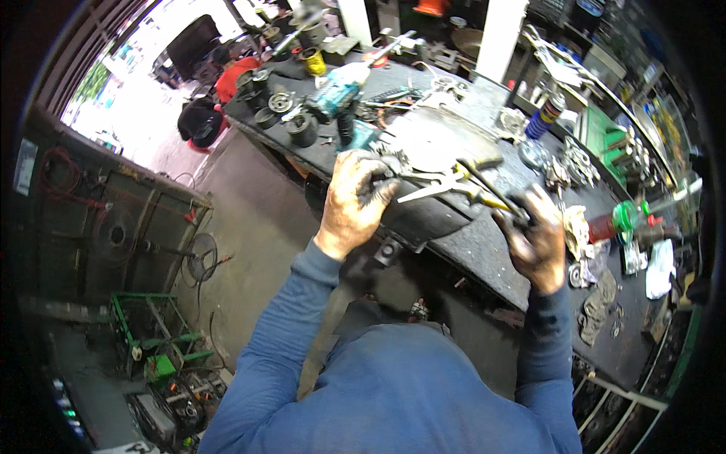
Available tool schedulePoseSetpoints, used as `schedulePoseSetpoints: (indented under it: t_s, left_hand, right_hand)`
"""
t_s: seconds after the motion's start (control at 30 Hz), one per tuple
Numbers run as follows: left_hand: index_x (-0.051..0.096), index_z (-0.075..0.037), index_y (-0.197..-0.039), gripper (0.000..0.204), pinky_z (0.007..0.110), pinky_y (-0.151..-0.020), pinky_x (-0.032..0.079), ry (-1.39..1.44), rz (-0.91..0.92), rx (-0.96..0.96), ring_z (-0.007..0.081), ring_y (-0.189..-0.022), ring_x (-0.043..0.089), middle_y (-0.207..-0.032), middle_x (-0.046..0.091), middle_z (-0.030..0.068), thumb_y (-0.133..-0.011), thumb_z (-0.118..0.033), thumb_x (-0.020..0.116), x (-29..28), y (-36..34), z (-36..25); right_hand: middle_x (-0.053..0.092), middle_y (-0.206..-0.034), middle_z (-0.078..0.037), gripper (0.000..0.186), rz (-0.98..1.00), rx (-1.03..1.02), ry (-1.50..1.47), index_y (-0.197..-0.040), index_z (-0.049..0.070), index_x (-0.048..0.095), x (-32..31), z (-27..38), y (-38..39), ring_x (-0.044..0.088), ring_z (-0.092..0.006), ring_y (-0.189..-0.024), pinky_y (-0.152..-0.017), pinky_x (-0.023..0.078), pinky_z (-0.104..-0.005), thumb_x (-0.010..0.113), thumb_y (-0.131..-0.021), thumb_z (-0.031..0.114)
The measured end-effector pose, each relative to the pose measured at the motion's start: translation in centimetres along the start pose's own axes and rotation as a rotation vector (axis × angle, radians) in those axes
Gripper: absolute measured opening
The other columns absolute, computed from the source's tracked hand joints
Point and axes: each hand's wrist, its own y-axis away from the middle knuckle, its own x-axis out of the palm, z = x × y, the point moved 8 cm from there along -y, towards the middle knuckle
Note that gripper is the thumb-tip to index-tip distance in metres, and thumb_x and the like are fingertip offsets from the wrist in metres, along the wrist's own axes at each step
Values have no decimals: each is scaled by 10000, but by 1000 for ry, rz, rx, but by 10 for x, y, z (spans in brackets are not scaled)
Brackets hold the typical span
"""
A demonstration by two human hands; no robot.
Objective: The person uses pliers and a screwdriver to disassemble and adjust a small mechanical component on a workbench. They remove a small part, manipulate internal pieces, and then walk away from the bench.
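1. Left hand (pixel 355 198), frame centre, grips a dark part (pixel 382 168) at the bench (pixel 484 250) edge.
2. Right hand (pixel 535 240) is closed on yellow-handled pliers (pixel 461 185), whose long axis points left toward that part.

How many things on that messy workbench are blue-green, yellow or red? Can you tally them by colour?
Teal: 1, the power drill
Yellow: 2, the roll and the handles of the pliers in the right hand
Red: 1, the bottle
Total: 4
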Motion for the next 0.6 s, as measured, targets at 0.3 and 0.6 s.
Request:
schedulePoseSetpoints:
  t_s: [0.3, 0.6]
  left_hand:
    - [608, 8, -1005, 294, 373, -871, 476, 316, 85, -501, 265, -922, 551, -967, 572, 118, -956, -238, 762, -135, 80, 69]
    - [549, 3, -985, 312, 339, -787, 465, 237, 12, -747, 189, -851, 528, -886, 519, 78, -961, -225, 760, -263, 166, 205]
  right_hand:
    - [623, -789, -143, 269, 174, -62, -187, -975, -6, 709, 64, 150, -58, 627, -314, -712, -664, 486, -396, 778, -845, 220]
    - [646, -786, -44, 168, 461, 224, -412, -990, -51, 700, 279, 214, -100, 546, -95, -734, -656, 477, -326, 773, -938, 91]
